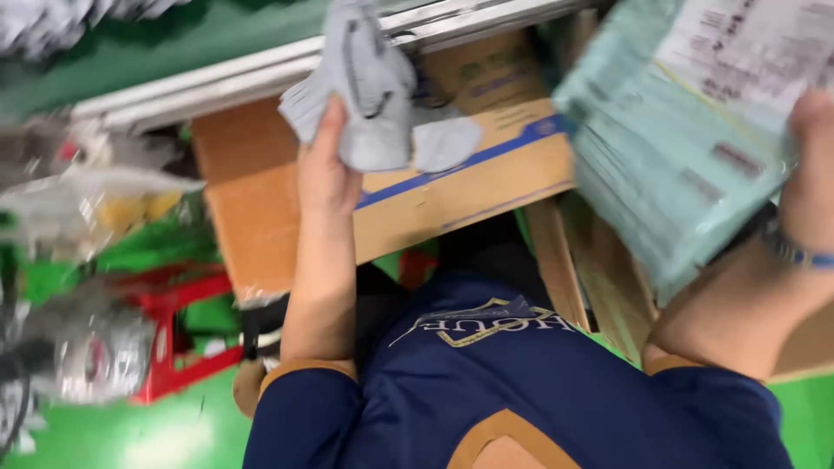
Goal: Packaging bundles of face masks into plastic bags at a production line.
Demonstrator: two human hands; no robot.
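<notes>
Though motion blur smears everything, the left hand [326, 169] is clenched on a grey cloth [369, 91] above a cardboard box [486, 174]; the right hand [812, 174], partly cut off, grasps a pale green packet [660, 165] beside it.

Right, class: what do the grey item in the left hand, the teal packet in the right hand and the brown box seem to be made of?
Grey item: looks like soft knitted fabric, matte, limp and folding; blur leaves it open.
Teal packet: probably thin plastic film, slightly glossy, with a paper label.
Brown box: cardboard, dull tan, with flat flaps.
</notes>
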